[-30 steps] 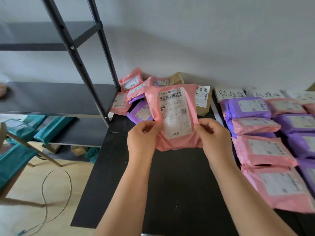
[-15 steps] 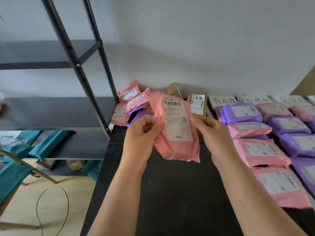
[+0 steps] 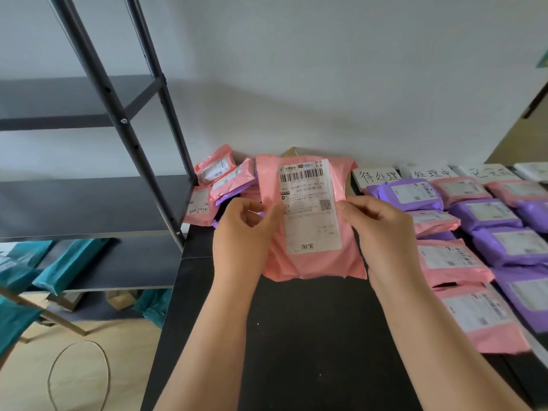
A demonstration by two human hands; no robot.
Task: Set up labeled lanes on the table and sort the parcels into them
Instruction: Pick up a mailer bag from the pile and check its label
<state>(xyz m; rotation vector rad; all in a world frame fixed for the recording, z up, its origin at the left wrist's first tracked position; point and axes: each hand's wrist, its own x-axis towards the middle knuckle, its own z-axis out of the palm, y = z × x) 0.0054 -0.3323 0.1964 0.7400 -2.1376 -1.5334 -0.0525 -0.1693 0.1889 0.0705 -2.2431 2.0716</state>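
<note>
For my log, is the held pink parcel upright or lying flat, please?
Upright: the left hand and right hand pinch the parcel by its sides, barcode uppermost.

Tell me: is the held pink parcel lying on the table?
No, the left hand and right hand hold the pink parcel upright above the table.
</note>
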